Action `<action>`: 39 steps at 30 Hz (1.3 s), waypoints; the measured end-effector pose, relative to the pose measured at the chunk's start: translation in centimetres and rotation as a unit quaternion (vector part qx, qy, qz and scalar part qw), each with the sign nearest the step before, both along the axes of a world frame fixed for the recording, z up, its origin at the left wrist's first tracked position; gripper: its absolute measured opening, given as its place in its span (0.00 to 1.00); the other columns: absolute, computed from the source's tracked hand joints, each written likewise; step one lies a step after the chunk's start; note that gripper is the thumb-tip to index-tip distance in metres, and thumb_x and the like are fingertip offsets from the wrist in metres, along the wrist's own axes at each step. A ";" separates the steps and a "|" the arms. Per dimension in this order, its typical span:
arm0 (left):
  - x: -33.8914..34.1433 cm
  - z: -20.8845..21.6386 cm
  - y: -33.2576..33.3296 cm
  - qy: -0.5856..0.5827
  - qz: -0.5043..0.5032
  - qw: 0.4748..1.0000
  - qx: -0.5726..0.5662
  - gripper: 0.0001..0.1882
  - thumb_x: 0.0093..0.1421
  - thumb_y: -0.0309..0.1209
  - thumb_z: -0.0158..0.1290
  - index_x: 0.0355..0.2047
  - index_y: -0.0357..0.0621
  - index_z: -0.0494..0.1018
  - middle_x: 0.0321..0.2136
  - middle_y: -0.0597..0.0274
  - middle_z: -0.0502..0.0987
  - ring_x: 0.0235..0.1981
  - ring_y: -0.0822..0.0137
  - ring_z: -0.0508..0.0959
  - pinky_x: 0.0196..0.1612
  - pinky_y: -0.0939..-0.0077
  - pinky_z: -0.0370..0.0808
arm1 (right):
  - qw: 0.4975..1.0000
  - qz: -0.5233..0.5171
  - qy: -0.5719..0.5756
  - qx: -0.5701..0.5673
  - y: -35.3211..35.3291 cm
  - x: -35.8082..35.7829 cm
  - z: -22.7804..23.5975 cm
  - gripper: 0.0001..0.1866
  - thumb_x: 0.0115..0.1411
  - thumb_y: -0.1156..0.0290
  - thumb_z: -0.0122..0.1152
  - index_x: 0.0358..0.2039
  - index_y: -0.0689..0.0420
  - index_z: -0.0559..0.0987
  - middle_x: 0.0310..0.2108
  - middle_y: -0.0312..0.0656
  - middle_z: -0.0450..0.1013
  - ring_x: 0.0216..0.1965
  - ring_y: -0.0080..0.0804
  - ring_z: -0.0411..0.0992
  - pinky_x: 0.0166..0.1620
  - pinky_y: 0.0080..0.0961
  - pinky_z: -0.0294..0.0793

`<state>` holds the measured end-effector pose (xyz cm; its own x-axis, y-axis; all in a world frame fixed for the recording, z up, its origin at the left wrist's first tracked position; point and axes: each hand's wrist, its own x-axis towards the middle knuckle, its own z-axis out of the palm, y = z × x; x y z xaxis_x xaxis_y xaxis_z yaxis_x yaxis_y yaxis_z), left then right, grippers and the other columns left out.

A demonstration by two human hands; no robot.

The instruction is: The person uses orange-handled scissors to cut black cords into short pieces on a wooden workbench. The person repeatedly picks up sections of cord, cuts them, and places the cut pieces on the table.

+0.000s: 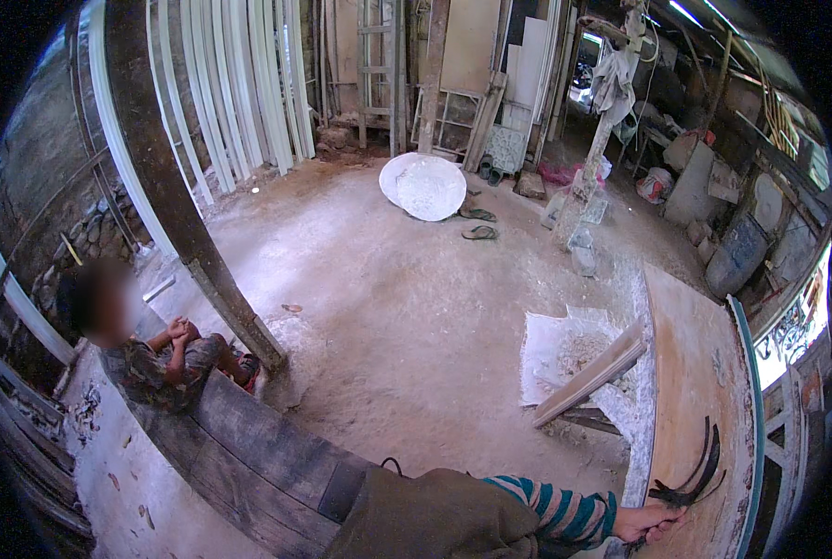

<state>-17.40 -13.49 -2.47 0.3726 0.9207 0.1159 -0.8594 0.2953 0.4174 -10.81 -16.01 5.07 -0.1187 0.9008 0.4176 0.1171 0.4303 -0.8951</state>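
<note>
At the lower right my left hand (651,524), in a sleeve striped teal and grey, is closed at the base of a black object with long curved strips (711,461). What kind of thing it is I cannot make out. The strips spread upward over a brown wooden board (681,345) with a teal edge, and my fingers are at the board's surface. Brown cloth (435,512) of my clothing fills the lower middle. My right hand does not show.
A dark plank bench (258,438) runs left to a seated person (169,359) beside a leaning post (188,219). A wooden bar (591,377) slants over a white sheet (542,359) bearing pale scraps. Farther off are a round white basin (425,186), sandals (479,232) and a whitened post (588,177).
</note>
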 end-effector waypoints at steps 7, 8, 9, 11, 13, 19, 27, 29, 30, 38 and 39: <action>-1.8 0.3 -2.6 0.124 0.157 0.973 0.119 0.19 0.59 0.52 0.45 0.37 0.52 0.67 0.14 0.78 0.57 0.11 0.82 0.55 0.12 0.85 0.49 | 0.998 -0.037 0.019 -0.040 -2.6 2.2 -1.2 0.12 0.60 0.65 0.50 0.38 0.61 0.71 0.34 0.38 0.69 0.37 0.24 0.66 0.44 0.21 0.64; -1.8 0.2 -2.8 0.152 0.134 0.976 0.084 0.19 0.59 0.52 0.45 0.38 0.51 0.67 0.15 0.78 0.57 0.11 0.82 0.55 0.13 0.85 0.49 | 0.997 -0.046 0.030 -0.053 -3.2 2.8 -1.7 0.12 0.60 0.65 0.50 0.38 0.61 0.71 0.34 0.38 0.69 0.37 0.24 0.66 0.44 0.21 0.64; -2.1 0.6 -3.5 0.170 0.154 0.971 0.072 0.20 0.59 0.52 0.45 0.40 0.51 0.67 0.15 0.78 0.58 0.12 0.82 0.56 0.13 0.85 0.50 | 0.996 -0.046 0.041 -0.071 -3.8 3.3 -2.3 0.12 0.60 0.65 0.50 0.38 0.61 0.71 0.34 0.38 0.69 0.37 0.24 0.66 0.44 0.21 0.64; -2.8 1.1 -4.4 0.201 0.140 0.967 0.074 0.24 0.59 0.54 0.44 0.45 0.51 0.67 0.19 0.78 0.62 0.17 0.82 0.59 0.17 0.87 0.53 | 0.997 -0.012 0.036 -0.074 -4.5 3.1 -3.0 0.12 0.60 0.65 0.50 0.38 0.61 0.71 0.34 0.38 0.69 0.37 0.24 0.66 0.44 0.21 0.65; -3.2 1.8 -5.4 0.215 0.068 0.971 0.077 0.26 0.59 0.54 0.44 0.46 0.48 0.68 0.23 0.77 0.65 0.21 0.83 0.60 0.20 0.90 0.55 | 0.999 0.039 -0.012 -0.015 -5.4 2.6 -4.0 0.13 0.62 0.64 0.48 0.37 0.62 0.71 0.32 0.39 0.70 0.35 0.25 0.67 0.42 0.22 0.66; -1.2 -0.5 -5.1 0.181 -0.026 0.978 0.099 0.19 0.61 0.43 0.48 0.39 0.38 0.70 0.27 0.67 0.73 0.25 0.79 0.71 0.24 0.87 0.68 | 0.973 0.033 0.214 -0.084 -8.2 3.0 -5.6 0.12 0.63 0.66 0.46 0.34 0.63 0.73 0.35 0.42 0.72 0.35 0.29 0.71 0.44 0.25 0.69; 2.9 2.0 -2.1 0.137 -0.094 0.986 0.023 0.13 0.62 0.41 0.46 0.32 0.42 0.67 0.20 0.71 0.62 0.17 0.80 0.61 0.19 0.88 0.58 | 0.946 -0.059 0.309 -0.082 -8.4 6.8 -4.4 0.09 0.62 0.72 0.47 0.38 0.63 0.71 0.36 0.42 0.71 0.36 0.27 0.71 0.43 0.23 0.71; 4.3 2.7 -1.6 0.132 -0.114 0.984 0.036 0.14 0.62 0.41 0.45 0.33 0.43 0.65 0.21 0.71 0.61 0.17 0.80 0.59 0.18 0.88 0.57 | 0.936 -0.116 0.324 -0.069 -8.1 7.9 -5.2 0.10 0.61 0.72 0.48 0.40 0.63 0.70 0.38 0.43 0.72 0.36 0.26 0.72 0.42 0.22 0.71; 4.8 3.0 -1.3 0.135 -0.126 0.982 0.034 0.14 0.62 0.42 0.44 0.33 0.43 0.65 0.21 0.71 0.61 0.17 0.80 0.59 0.18 0.88 0.57 | 0.929 -0.138 0.336 -0.069 -7.9 8.2 -5.2 0.10 0.61 0.72 0.49 0.41 0.63 0.70 0.38 0.43 0.72 0.35 0.26 0.72 0.42 0.21 0.71; 7.9 3.5 1.4 0.068 -0.166 0.983 0.036 0.18 0.63 0.47 0.40 0.36 0.44 0.64 0.23 0.71 0.61 0.18 0.81 0.58 0.18 0.89 0.56 | 0.891 -0.163 0.422 -0.046 -5.6 11.0 -4.7 0.12 0.58 0.75 0.53 0.43 0.62 0.68 0.37 0.44 0.73 0.35 0.28 0.74 0.45 0.25 0.72; 8.3 3.8 1.8 0.049 -0.165 0.985 0.023 0.18 0.62 0.47 0.41 0.36 0.43 0.65 0.23 0.71 0.61 0.18 0.81 0.58 0.18 0.89 0.56 | 0.891 -0.169 0.419 -0.051 -5.4 11.3 -4.4 0.11 0.58 0.75 0.53 0.42 0.62 0.69 0.37 0.44 0.73 0.35 0.28 0.74 0.45 0.25 0.73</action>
<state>-9.11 -11.72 1.33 0.6614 0.7430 0.1023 -0.6751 0.5304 0.5128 0.50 -21.44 0.68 0.4818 0.8640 0.1463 -0.5032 0.4094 -0.7610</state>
